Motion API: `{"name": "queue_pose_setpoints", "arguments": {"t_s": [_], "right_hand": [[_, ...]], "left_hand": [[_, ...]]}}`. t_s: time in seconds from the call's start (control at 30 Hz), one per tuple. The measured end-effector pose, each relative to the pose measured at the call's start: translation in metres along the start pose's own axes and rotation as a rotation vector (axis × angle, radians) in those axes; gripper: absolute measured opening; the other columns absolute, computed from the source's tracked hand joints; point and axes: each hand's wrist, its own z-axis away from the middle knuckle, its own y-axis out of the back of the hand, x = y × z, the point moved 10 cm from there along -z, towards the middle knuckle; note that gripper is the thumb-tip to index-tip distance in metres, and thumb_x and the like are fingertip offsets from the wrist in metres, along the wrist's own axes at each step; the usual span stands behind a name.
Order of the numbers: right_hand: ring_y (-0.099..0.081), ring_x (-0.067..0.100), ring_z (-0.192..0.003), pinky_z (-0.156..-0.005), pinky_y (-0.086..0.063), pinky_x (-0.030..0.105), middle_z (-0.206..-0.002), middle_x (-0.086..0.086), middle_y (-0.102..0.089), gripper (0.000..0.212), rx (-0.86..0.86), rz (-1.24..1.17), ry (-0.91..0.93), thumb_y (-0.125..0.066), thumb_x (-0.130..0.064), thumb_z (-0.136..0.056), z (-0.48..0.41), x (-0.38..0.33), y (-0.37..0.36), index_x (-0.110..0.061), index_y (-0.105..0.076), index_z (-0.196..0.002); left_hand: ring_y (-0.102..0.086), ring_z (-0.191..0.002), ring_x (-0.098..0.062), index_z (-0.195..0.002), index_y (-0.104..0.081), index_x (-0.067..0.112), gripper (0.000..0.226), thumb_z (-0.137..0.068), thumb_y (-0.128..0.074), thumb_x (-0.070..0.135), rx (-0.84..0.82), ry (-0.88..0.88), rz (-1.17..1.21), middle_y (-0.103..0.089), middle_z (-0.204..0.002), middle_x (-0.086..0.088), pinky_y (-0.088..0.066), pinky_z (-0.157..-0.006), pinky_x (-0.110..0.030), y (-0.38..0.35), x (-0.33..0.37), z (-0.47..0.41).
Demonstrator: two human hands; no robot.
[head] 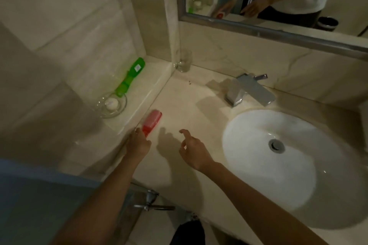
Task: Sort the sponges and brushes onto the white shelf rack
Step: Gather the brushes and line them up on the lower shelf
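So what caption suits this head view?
Left hand grips a red brush on the counter; right hand hovers open.

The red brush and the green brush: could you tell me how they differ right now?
The red brush lies on the lower countertop, its near end at the left hand; the green brush rests untouched on the raised ledge, farther back. The green brush looks longer and translucent, the red brush shorter and more opaque. Both lie flat, angled alike along the ledge edge.
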Motion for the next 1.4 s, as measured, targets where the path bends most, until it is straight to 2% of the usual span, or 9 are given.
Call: {"name": "queue_pose_setpoints", "arguments": {"t_s": [0.4,0.53,0.6,0.7,0.8,0.87,0.97,1.13,1.4], "right_hand": [[-0.054,0.033,-0.111,-0.088,-0.048,0.04,-0.132,0.016,-0.046,0.055,-0.048,0.291,0.053,-0.046,-0.007,-0.089,-0.045,-0.017,0.001,-0.011,-0.027,-0.141],[-0.052,0.04,-0.117,-0.089,-0.051,0.046,-0.134,0.022,-0.045,0.061,0.107,0.445,0.241,-0.07,-0.009,-0.073,-0.048,-0.038,0.013,-0.005,-0.047,-0.128],[-0.051,0.041,-0.12,-0.102,-0.036,0.055,-0.126,0.021,-0.055,0.064,0.169,0.557,0.294,-0.078,-0.015,-0.063,-0.052,-0.044,0.02,-0.006,-0.053,-0.122],[-0.046,0.031,-0.124,-0.116,-0.014,0.048,-0.125,0.012,-0.054,0.05,0.181,0.508,0.222,-0.061,-0.012,-0.081,-0.06,-0.044,0.042,-0.01,-0.043,-0.128],[-0.053,0.028,-0.105,-0.096,-0.038,0.036,-0.117,0.01,-0.056,0.038,0.126,0.485,0.136,-0.052,-0.014,-0.086,-0.076,-0.038,0.059,-0.011,-0.042,-0.122],[-0.056,0.029,-0.097,-0.082,-0.044,0.035,-0.111,0.012,-0.058,0.034,0.113,0.426,0.042,-0.056,-0.016,-0.083,-0.085,-0.031,0.072,-0.008,-0.046,-0.115],[-0.06,0.031,-0.095,-0.079,-0.048,0.036,-0.107,0.013,-0.061,0.035,0.114,0.297,-0.095,-0.061,-0.019,-0.081,-0.097,-0.019,0.084,-0.006,-0.048,-0.11],[-0.062,0.03,-0.092,-0.078,-0.048,0.032,-0.107,0.013,-0.064,0.036,0.138,0.151,-0.15,-0.065,-0.021,-0.081,-0.105,-0.015,0.086,-0.007,-0.05,-0.111],[-0.049,0.019,-0.076,-0.068,-0.038,0.026,-0.106,0.013,-0.063,0.033,0.175,0.088,-0.204,-0.063,-0.021,-0.084,-0.096,0.014,0.112,-0.008,-0.051,-0.112]], "left_hand": [[-0.06,-0.101,-0.028,-0.112,-0.062,0.008,0.03,-0.082,-0.056,0.005,0.045,-0.171,0.03,-0.063,-0.108,-0.012,-0.04,-0.075,-0.027,0.008,0.003,-0.015],[-0.058,-0.096,-0.023,-0.086,-0.06,0.018,0.009,-0.087,-0.053,0.013,0.027,-0.347,0.01,-0.056,-0.092,-0.003,-0.038,-0.082,-0.03,0.023,0.043,-0.01],[-0.058,-0.093,-0.022,-0.081,-0.06,0.019,0.007,-0.086,-0.055,0.02,0.088,-0.424,-0.084,-0.059,-0.091,-0.002,-0.036,-0.088,-0.031,0.037,0.067,-0.013],[-0.057,-0.099,-0.022,-0.093,-0.065,0.018,0.019,-0.082,-0.052,0.011,0.114,-0.562,-0.202,-0.064,-0.1,-0.002,-0.033,-0.096,-0.032,0.048,0.104,-0.014],[-0.053,-0.103,-0.022,-0.097,-0.066,0.017,0.022,-0.085,-0.048,0.011,0.078,-0.648,-0.191,-0.063,-0.099,-0.003,-0.027,-0.11,-0.035,0.058,0.134,-0.017],[-0.048,-0.112,-0.021,-0.105,-0.063,0.018,0.025,-0.085,-0.05,0.013,0.172,-0.59,-0.144,-0.059,-0.109,-0.003,-0.016,-0.117,-0.038,0.08,0.144,-0.028],[-0.045,-0.119,-0.029,-0.123,-0.054,0.012,0.04,-0.083,-0.05,0.004,0.371,-0.374,-0.019,-0.052,-0.126,-0.01,-0.028,-0.111,-0.038,0.123,0.136,-0.063],[-0.035,-0.134,-0.035,-0.142,-0.028,0.002,0.056,-0.091,-0.049,0.01,0.247,-0.088,-0.08,-0.036,-0.144,-0.021,-0.028,-0.11,-0.044,0.122,0.098,-0.132],[-0.055,-0.113,-0.042,-0.12,-0.054,-0.006,0.032,-0.089,-0.052,0.002,0.301,-0.017,-0.162,-0.057,-0.12,-0.028,-0.046,-0.093,-0.047,0.124,0.059,-0.169]]}}
